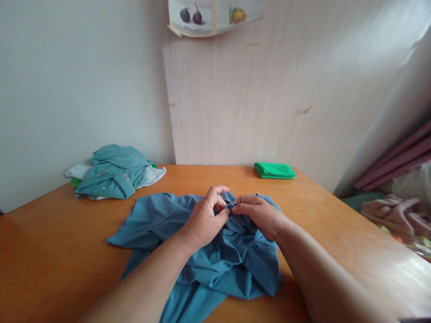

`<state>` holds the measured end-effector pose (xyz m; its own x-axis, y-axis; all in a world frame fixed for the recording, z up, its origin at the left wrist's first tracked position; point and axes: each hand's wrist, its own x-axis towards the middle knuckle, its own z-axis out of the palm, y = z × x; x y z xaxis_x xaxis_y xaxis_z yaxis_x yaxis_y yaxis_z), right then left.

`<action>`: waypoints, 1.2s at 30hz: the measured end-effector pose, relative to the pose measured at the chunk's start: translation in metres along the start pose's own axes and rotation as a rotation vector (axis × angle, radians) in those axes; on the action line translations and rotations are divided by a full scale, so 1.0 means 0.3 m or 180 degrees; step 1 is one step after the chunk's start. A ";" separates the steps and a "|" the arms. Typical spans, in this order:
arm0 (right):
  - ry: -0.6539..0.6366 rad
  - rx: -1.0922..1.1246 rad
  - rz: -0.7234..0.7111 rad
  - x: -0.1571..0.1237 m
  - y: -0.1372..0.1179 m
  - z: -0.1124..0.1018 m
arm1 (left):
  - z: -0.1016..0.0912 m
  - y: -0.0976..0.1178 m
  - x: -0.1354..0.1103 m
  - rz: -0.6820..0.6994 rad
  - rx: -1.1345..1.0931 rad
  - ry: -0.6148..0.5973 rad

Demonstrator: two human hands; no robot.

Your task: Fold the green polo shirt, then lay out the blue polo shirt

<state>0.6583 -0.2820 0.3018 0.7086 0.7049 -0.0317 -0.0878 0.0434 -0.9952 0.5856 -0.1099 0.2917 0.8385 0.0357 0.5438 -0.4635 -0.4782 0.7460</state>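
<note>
A blue shirt lies rumpled over the near middle of the table, part of it hanging past the front edge. Both hands meet at its upper part, near what looks like the collar or button band. My left hand pinches the cloth between thumb and fingers. Right beside it, my right hand grips the same bit of fabric, thumb against the forefinger. A small dark spot, maybe a button, shows near the right fingers; the exact point between the fingertips is too small to make out.
The wooden table reaches back to the wall. At its back left is a heap of teal and grey clothes. A folded green cloth rests at the back right. Beyond the table's right side lies a pink blanket.
</note>
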 end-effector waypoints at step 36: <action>0.1401 -0.3904 0.0379 0.075 0.057 -0.346 | -0.221 -0.276 0.080 -0.1684 0.1928 0.0627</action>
<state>0.7454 -0.3391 0.2745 0.9293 0.3605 0.0800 0.3601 -0.8365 -0.4129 0.6250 -0.0113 0.2685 0.8107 0.5149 0.2785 0.2601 -0.7430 0.6166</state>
